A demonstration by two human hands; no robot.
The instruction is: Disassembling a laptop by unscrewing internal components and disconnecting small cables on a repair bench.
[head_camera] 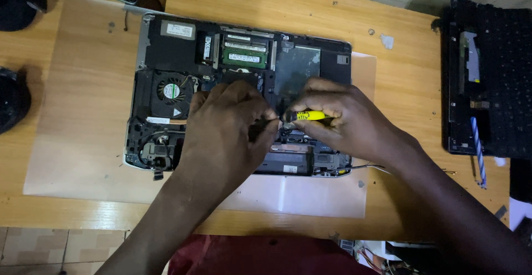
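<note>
An opened laptop base (166, 59) lies on a pale mat, with its fan (168, 90), green memory sticks (244, 52) and circuit parts exposed. My right hand (346, 120) grips a small screwdriver with a yellow handle (309, 115), its tip pointing left over the middle of the board. My left hand (227, 134) rests on the laptop right beside that tip, fingers curled and pinched near it. Whether the fingers hold a small part I cannot tell. The hands hide the spot under the tip.
The translucent mat (83, 114) lies on a wooden table (399, 70). A black keyboard panel (493, 75) lies at the right with a blue-and-white striped stick (478, 150) beside it. Dark objects (12, 98) sit at the left edge. A thin cable (368, 167) trails from the laptop's front right.
</note>
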